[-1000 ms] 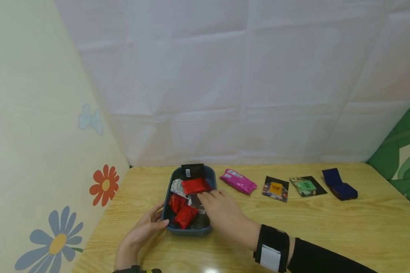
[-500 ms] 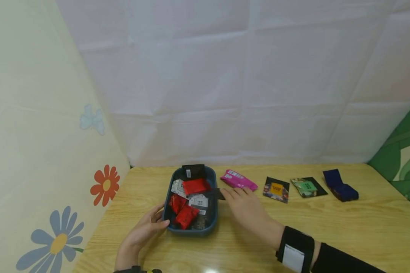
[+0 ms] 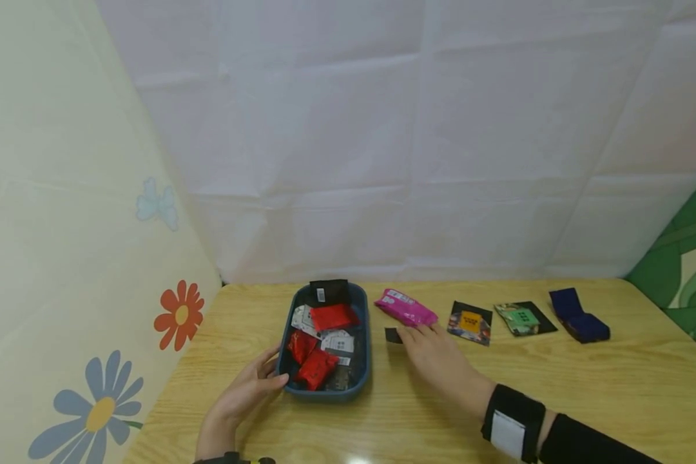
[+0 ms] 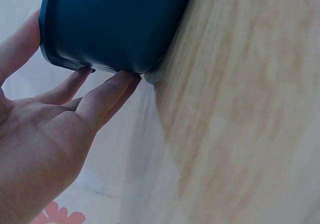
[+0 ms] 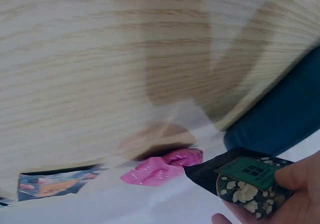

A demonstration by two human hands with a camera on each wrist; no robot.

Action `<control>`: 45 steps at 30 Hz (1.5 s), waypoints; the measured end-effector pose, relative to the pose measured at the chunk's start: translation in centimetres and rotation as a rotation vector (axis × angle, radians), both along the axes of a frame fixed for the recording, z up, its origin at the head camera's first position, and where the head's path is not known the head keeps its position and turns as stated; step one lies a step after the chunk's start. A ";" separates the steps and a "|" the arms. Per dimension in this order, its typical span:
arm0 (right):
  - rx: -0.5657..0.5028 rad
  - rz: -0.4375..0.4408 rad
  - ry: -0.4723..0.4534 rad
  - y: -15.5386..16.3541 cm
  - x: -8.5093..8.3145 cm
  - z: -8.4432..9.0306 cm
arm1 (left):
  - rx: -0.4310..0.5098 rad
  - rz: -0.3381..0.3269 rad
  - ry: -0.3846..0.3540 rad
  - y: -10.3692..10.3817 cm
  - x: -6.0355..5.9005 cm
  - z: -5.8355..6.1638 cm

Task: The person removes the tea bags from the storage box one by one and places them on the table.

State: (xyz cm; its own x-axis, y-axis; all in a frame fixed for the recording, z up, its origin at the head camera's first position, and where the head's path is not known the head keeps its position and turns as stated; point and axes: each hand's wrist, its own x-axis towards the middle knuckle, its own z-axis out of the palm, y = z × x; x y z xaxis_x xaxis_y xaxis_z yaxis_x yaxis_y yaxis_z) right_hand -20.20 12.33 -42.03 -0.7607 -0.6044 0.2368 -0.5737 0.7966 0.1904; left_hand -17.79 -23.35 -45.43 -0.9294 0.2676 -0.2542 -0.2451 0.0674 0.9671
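Note:
On the wooden table [image 3: 557,386] stands a blue tray [image 3: 362,348] with several red, silver and black snack packets in it. My left hand [image 3: 267,377] rests with straight fingers [image 4: 107,96] against the outer wall of the blue tray [image 4: 115,23] at its near left corner. Just right of the tray, low over the table, my right hand [image 3: 405,335] pinches a small black packet [image 3: 392,335]. In the right wrist view this black packet [image 5: 240,176] has a green label and sits between the thumb and fingers of my right hand [image 5: 260,199].
A pink packet [image 3: 406,307] lies just beyond the right hand. Further right lie in a row a black packet with an orange label [image 3: 470,321], one with a green label [image 3: 522,318] and a navy one [image 3: 577,316]. White sheeting backs the table.
My right hand has lifted out of the tray with the black packet and moved right, down toward the table beside the pink packet. The left hand has stayed on the tray.

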 end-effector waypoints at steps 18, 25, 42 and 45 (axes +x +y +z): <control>0.092 0.009 -0.040 0.0 -1.1 -2.1 | -0.041 0.025 -0.012 0.1 0.0 0.2; 0.072 0.016 -0.151 0.2 -1.0 -2.6 | -0.038 0.024 -0.004 0.1 0.0 0.2; 0.018 -0.021 -0.245 0.1 -1.0 -2.5 | -0.024 -0.002 0.015 0.0 0.0 0.3; -0.010 -0.009 -0.255 0.3 -1.1 -2.3 | -0.021 0.000 0.014 0.0 0.0 0.3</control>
